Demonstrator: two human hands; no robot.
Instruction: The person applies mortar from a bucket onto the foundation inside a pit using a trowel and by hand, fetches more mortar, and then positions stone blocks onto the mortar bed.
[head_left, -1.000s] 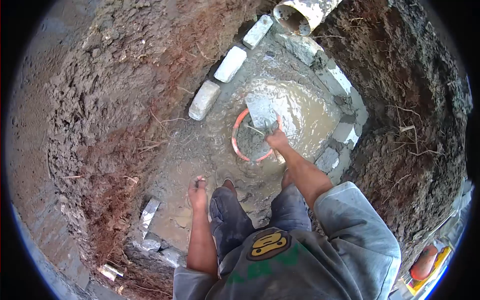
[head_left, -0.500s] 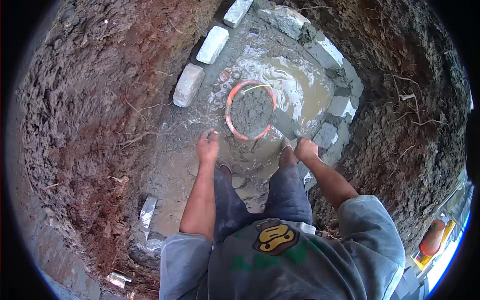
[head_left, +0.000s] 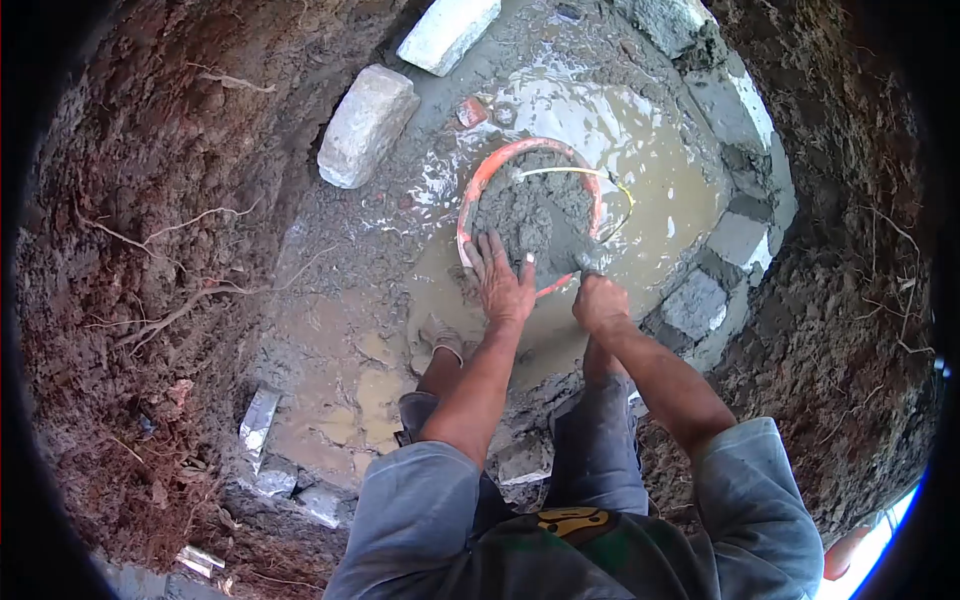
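An orange-rimmed bucket (head_left: 486, 172) full of wet grey mortar (head_left: 522, 212) stands in the muddy water. My right hand (head_left: 602, 302) is closed round the handle of a trowel, whose blade (head_left: 566, 240) lies in the mortar at the bucket's near right side. Fingers spread, my left hand (head_left: 505, 285) rests at the near left rim, its fingertips at the mortar's edge. A thin yellowish handle (head_left: 570, 171) crosses the bucket's far side and loops out to the right.
Pale blocks (head_left: 368, 126) line the pit's left side. More blocks set in mortar (head_left: 740, 240) curve along the right. Steep earth walls (head_left: 150, 180) with roots surround me. A red brick piece (head_left: 471, 112) lies beyond the bucket. Muddy water (head_left: 660, 180) covers much of the floor.
My left hand has moved right and forward onto the bucket's rim, its fingers spreading. The trowel has gone from beside the bucket into the mortar. My view has come closer.
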